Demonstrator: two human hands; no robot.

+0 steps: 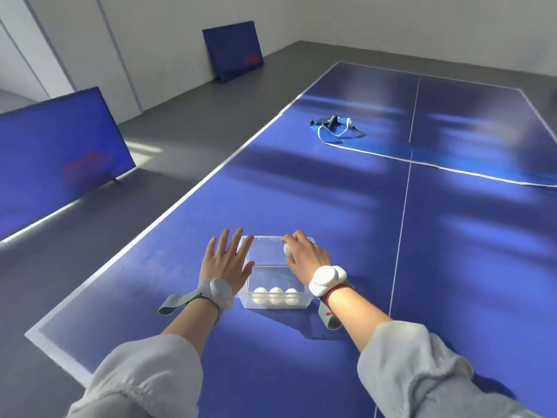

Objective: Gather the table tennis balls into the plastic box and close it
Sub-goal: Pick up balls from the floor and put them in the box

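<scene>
A clear plastic box point(265, 254) stands on the blue table tennis table point(301, 191), near its left front part. Three white balls point(275, 295) lie in a row against the box's near wall. My right hand point(306, 256) hovers over the box's far right part, fingers closed around another white ball point(287, 250). My left hand point(226, 262) is flat with fingers spread, resting against the box's left wall. No lid can be made out.
A folded net with clamps point(334, 129) lies across the table's middle, its white band running right. Blue barrier panels stand on the grey floor at left point(57, 158) and against the far wall point(233, 49). The table's left edge point(120, 257) is close to my left hand.
</scene>
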